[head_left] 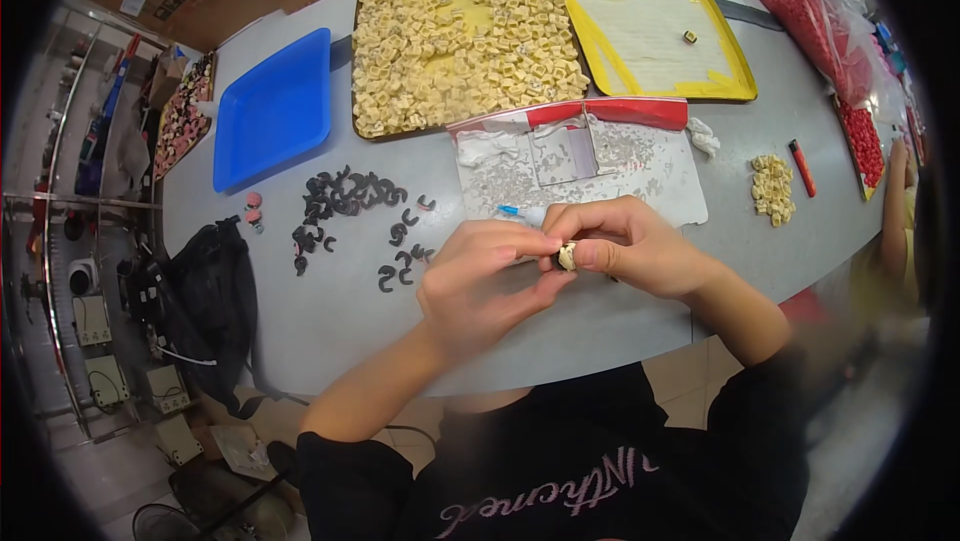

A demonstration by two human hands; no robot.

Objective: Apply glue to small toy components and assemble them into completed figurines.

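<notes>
Above the near part of the grey table, my left hand [482,276] and my right hand [635,249] meet. Pinched between the fingertips of both is a small cream and black piece [567,258], partly hidden by the fingers. A white tube with a blue tip [514,211] shows just behind my hands. Beyond it lies a white and red cardboard tray [690,181] strewn with tiny grey bits. To the left of my left hand, black curved pieces [350,193] are scattered on the table, a few lying singly close to my wrist.
A tray of cream hollow pieces [460,41] and a yellow tray [735,46] with one piece stand behind. At left are a blue tray [272,111] and black bag [205,291]; at right, cream pieces [773,191], a red stick [803,168], bagged red pieces [800,16] and another person's arm [897,201].
</notes>
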